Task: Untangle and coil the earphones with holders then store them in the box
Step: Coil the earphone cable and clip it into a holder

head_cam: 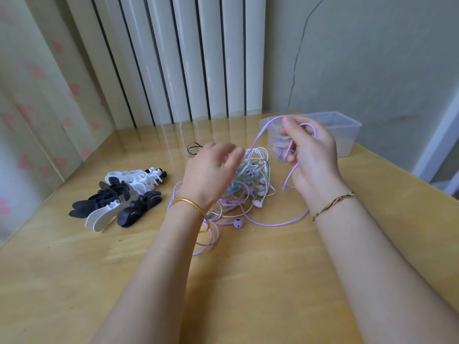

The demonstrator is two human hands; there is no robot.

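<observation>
Pinching purple cord rising steeply from tangle, right fingers; left fingers blurred, unclear

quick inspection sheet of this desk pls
surface: glossy light wooden table
job's things: tangle of white, teal and purple earphones at centre; pile of black and white plastic holders left of it; clear plastic box back right
clutter: small dark cord loop behind the tangle
grips: left grip blurred over the tangle, hold unclear; right grip pinches the purple cable
cables: purple cable hangs from the right grip down to the table; purple earbud lies in front of the tangle
surroundings: white ribbed radiator, cracked grey-green wall, pink-patterned curtain
</observation>
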